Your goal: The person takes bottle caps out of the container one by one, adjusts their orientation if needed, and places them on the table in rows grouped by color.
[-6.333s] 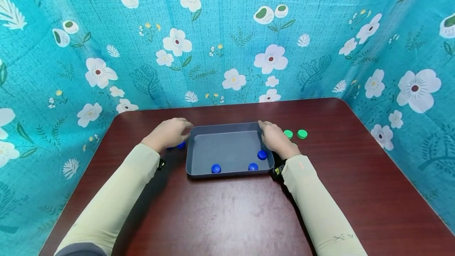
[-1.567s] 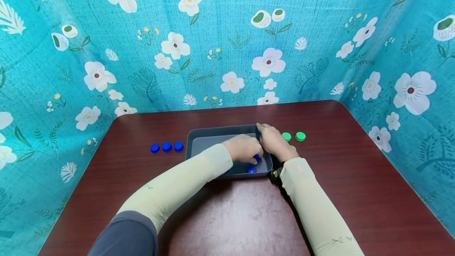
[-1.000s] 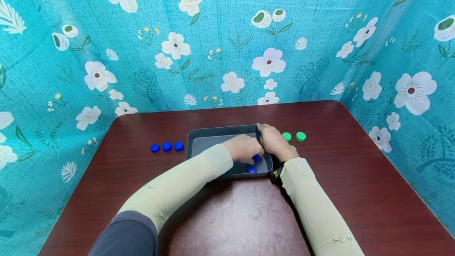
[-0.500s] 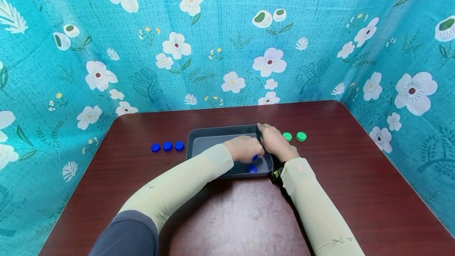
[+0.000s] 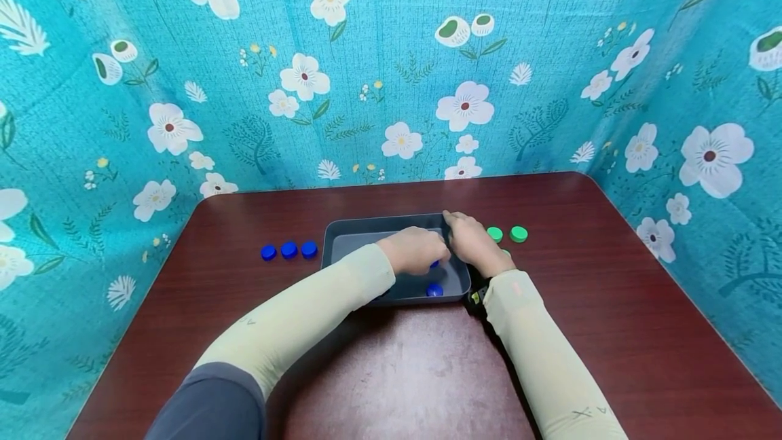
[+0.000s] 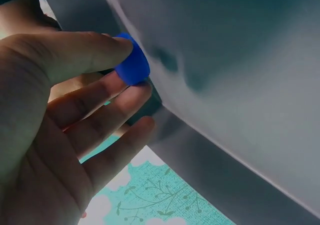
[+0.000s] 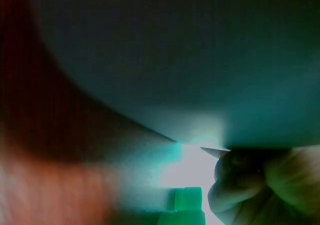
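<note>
My left hand reaches into a dark grey rectangular tray, near its right side. Thumb and fingers pinch a blue bottle cap, seen plainly in the left wrist view; the other fingers stay loosely bent. Another blue cap lies in the tray's near right part. My right hand holds the tray's right wall by the far corner; its bent fingers show beside the tray's underside in the dim right wrist view. The left forearm covers the tray's near left part.
Three blue caps form a row on the dark red table, left of the tray. Green caps lie to the right, one partly hidden by the right hand. A flowered turquoise curtain hangs behind the table.
My left hand moved from the caps left of the tray across to its right side, took a blue cap, and has just risen slightly with it. The right hand stays at the tray wall.
</note>
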